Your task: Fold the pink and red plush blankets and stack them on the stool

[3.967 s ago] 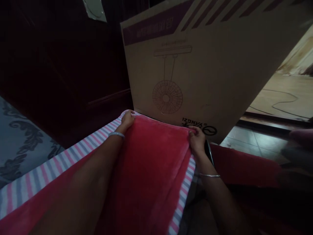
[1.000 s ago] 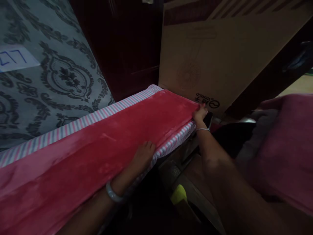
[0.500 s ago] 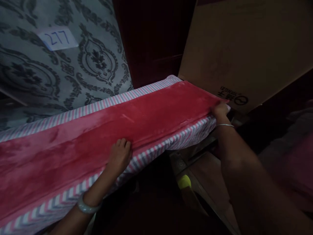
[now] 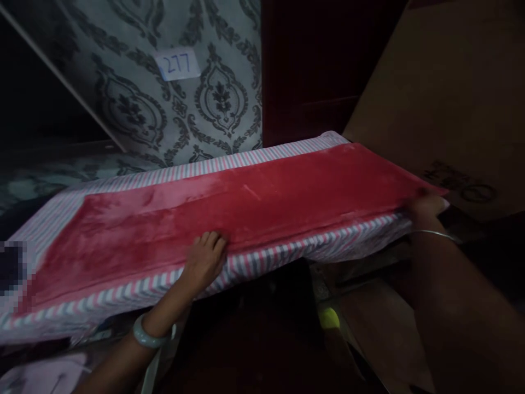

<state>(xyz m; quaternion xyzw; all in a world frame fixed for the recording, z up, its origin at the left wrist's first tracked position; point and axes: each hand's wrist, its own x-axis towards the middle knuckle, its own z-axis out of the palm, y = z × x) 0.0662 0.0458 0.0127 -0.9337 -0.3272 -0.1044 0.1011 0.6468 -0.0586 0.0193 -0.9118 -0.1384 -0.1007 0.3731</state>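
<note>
A long red plush cloth [image 4: 262,191] lies spread over a striped pink, grey and white sheet [image 4: 254,261]. At the cloth's near edge, around its middle, rests my left hand [image 4: 206,256]; its fingers are curled on the edge and the fingertips are partly hidden. My right hand [image 4: 426,212], blurred, is closed on the near right corner of the same cloth. The cloth looks mostly flat, with a paler, brushed patch towards the left.
Behind stands a patterned grey wall [image 4: 221,98] bearing a paper marked 277 [image 4: 178,64]. A dark red panel [image 4: 311,65] is beside it. On the right leans a large cardboard box [image 4: 459,104]. Below the sheet, a yellow item [image 4: 329,318] shows.
The view has swung left, so the cloth's left end now shows and things sit further right. Both hands keep their places on the cloth.
</note>
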